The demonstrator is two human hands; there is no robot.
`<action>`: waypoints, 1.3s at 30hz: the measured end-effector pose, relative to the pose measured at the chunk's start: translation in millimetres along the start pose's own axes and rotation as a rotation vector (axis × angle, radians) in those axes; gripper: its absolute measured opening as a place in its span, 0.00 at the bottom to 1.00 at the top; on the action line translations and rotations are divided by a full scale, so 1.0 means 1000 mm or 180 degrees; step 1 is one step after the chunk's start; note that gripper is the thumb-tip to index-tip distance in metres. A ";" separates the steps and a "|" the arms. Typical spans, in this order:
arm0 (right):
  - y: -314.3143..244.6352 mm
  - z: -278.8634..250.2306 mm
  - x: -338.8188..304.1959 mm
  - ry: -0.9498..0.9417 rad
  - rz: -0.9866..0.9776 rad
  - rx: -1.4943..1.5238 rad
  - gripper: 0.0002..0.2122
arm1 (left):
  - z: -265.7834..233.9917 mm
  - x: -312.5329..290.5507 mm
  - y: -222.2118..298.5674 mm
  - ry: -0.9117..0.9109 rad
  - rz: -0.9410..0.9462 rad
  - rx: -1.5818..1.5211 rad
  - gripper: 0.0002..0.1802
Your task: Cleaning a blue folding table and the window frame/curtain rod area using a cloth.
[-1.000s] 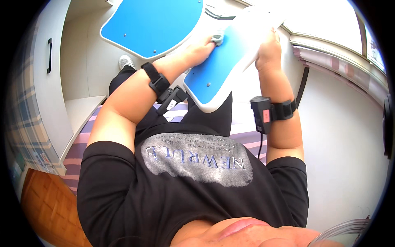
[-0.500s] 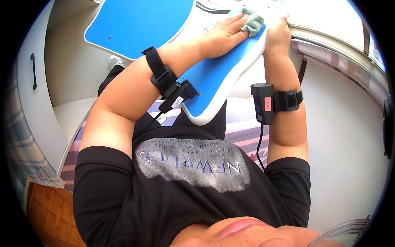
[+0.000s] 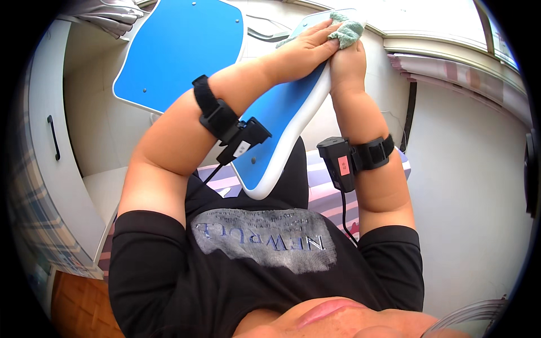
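Wipe looks mid-way to us, not finished. Our left hand [image 3: 301, 53] lies flat over the far part of the blue board [image 3: 284, 104], green cloth [image 3: 348, 32] bunched at its fingertips. Fingers are stretched out; can't tell if they grip the cloth or only press it. Our right hand [image 3: 346, 67] is clamped on the board's right edge, just beside the cloth. Both hands overlap in view near the far end; can't tell if they touch.

Done vs left: no visible line splits wiped from unwiped. Cloth is at the far end, none on the near half. Underside is hidden, so no call there.

Board: smooth blue face, thick white rim [image 3: 293, 138], curved sides, rounded near corner, bolt head [image 3: 253, 161] near that end. No obvious stains at this resolution. It sits tilted, near end over our black trousers [image 3: 298, 166], far end pointing away from us. Second blue panel [image 3: 180, 50], white-edged and bolted, is beyond our left forearm; neither hand is on it.
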State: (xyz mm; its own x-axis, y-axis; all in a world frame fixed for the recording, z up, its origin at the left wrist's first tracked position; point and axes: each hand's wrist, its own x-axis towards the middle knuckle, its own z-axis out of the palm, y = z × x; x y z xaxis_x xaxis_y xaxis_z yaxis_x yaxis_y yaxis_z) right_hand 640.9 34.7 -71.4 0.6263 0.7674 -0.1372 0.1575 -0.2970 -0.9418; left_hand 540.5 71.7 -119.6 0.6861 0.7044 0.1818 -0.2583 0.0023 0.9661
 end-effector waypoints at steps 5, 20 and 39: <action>-0.011 -0.004 -0.007 0.0055 0.0052 -0.0100 0.24 | 0.000 0.002 -0.020 0.0231 -0.0205 0.0649 0.30; -0.018 -0.002 -0.010 0.0020 -0.0018 -0.0559 0.25 | -0.003 0.066 -0.032 0.0181 0.0714 0.0826 0.27; -0.023 -0.004 -0.015 -0.0006 -0.0027 -0.0707 0.26 | -0.028 0.045 -0.102 0.0283 -0.0871 -0.0084 0.24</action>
State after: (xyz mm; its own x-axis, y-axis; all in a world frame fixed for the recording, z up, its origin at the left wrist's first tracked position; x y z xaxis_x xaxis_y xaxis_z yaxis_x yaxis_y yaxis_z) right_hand 630.5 27.8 -46.5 0.6229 0.7713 -0.1304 0.3272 -0.4084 -0.8521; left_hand 579.0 123.3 -214.5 0.6706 0.7346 -0.1030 -0.0902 0.2187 0.9716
